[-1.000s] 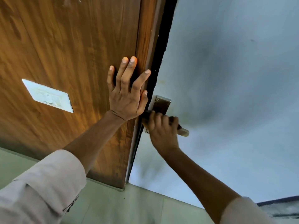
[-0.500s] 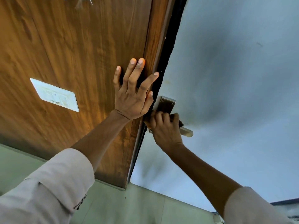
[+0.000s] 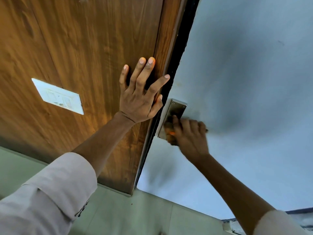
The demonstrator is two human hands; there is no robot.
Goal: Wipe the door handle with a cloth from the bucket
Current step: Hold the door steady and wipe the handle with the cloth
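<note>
A metal door handle plate [image 3: 177,107] is screwed to the pale grey door [image 3: 245,82] near its edge. My right hand [image 3: 191,138] is closed over the lever, which it hides, and is blurred with motion. A scrap of dark cloth [image 3: 170,131] with an orange fleck shows at its fingers, pressed against the lower part of the plate. My left hand [image 3: 138,102] lies flat on the brown wooden panel [image 3: 84,48] beside the door's edge, with its fingers spread and nothing in it. No bucket is in view.
A white switch plate [image 3: 57,95] is set in the wooden panel, left of my left hand. A dark gap [image 3: 184,39] runs between the panel and the door. Pale green floor tiles [image 3: 135,214] lie below.
My right hand has slid outward along the lever and now covers its tip, which showed before. More of the handle plate is bare. My left hand stays on the panel.
</note>
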